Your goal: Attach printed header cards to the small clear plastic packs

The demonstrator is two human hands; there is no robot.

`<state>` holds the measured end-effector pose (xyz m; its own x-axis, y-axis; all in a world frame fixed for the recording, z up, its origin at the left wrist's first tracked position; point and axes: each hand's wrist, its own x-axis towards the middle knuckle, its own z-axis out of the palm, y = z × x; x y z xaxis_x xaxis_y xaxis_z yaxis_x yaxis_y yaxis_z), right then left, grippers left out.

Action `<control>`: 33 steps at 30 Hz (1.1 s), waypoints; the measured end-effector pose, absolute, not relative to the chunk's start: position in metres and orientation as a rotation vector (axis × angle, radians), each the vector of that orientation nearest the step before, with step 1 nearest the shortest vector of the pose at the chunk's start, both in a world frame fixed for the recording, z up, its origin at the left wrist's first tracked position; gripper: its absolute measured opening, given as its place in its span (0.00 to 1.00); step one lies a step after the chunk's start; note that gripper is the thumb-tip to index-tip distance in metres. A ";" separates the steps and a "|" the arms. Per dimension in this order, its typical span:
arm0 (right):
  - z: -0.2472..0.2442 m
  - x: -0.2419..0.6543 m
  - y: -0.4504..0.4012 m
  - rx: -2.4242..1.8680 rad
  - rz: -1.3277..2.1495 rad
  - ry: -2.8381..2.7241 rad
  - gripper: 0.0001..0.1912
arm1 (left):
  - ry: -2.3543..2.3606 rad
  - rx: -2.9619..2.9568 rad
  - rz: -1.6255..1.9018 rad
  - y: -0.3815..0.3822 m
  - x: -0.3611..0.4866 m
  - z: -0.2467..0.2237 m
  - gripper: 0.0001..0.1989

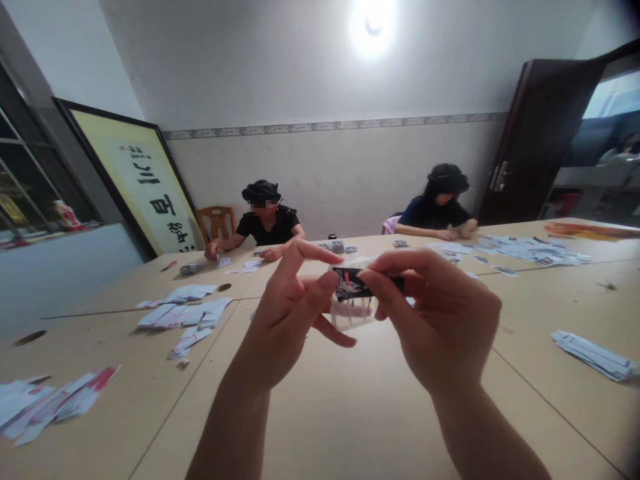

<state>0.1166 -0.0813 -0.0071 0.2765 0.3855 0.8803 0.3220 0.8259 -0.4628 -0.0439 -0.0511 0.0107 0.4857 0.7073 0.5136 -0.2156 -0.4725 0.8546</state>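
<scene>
- Above the near middle of the table (340,413), between the two hands, a small dark printed card (350,285) is held up, with a clear plastic piece (355,317) at its lower side; the print is too small to read, and whether the two are joined cannot be told.
- On the right, the right hand (440,310) pinches the dark printed card between thumb and fingers, covering part of its right end.
- On the left, the left hand (295,300) has its thumb at the card's left end, its index finger along the top and another finger stretched below; whether it grips firmly cannot be told.
- Left on the table lie loose paper slips (185,317); a nearer pile (65,403) is cut off by the left edge.
- Right lies a narrow paper bundle (593,355); farther back spreads a heap of papers (525,250), its details blurred.
- Across the far side sit two people, one left (270,223) and one right (435,210), their lower bodies hidden by the table.
</scene>
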 end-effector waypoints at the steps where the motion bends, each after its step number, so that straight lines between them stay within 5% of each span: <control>1: -0.007 0.117 -0.081 -0.642 0.050 -1.316 0.07 | 0.425 1.733 1.161 -0.052 -0.044 0.011 0.09; 33: -0.005 0.117 -0.078 -0.634 0.077 -1.313 0.06 | 0.459 1.760 1.209 -0.052 -0.043 0.010 0.08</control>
